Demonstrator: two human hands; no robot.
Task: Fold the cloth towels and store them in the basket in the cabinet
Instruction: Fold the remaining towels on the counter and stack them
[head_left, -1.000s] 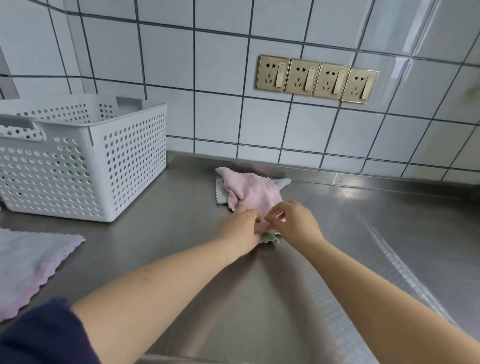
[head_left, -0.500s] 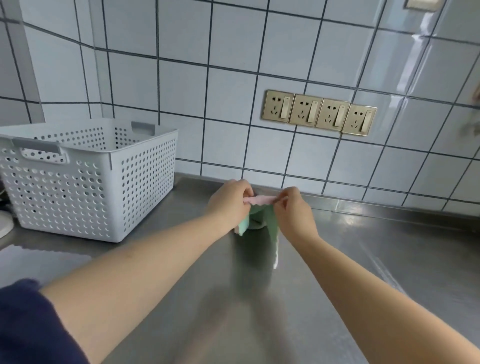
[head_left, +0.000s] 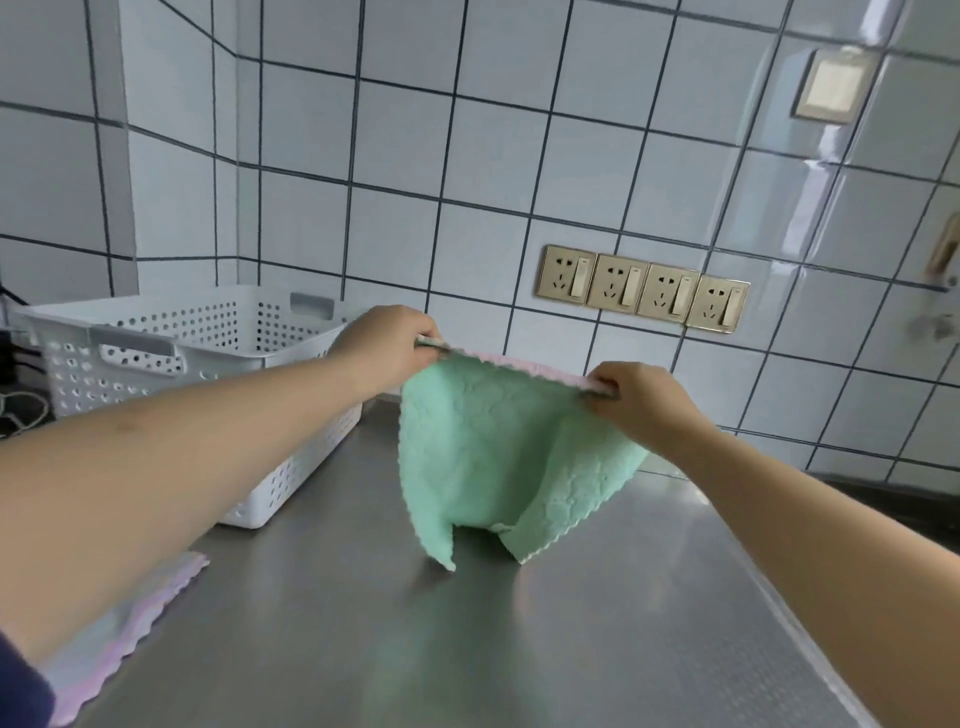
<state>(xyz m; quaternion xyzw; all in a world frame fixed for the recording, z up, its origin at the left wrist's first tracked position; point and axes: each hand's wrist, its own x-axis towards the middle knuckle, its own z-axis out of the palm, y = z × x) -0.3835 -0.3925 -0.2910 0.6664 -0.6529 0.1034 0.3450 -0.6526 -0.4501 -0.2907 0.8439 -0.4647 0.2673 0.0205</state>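
While pinched at top corners by left hand (head_left: 387, 345) and right hand (head_left: 636, 400), green towel (head_left: 493, 457) hangs above counter (head_left: 519, 649).

Two towels (head_left: 498, 457) (head_left: 119, 639); one basket (head_left: 171, 353); four sockets (head_left: 641, 288); two hands (head_left: 387, 348) (head_left: 641, 402).

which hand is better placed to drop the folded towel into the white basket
Left. The left hand grips the green towel corner right beside the white perforated plastic basket; the right hand holds the far corner.

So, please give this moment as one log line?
step: spread towel | left hand: pinches top corner | right hand: pinches other corner | towel: hangs, green side near | basket: on counter
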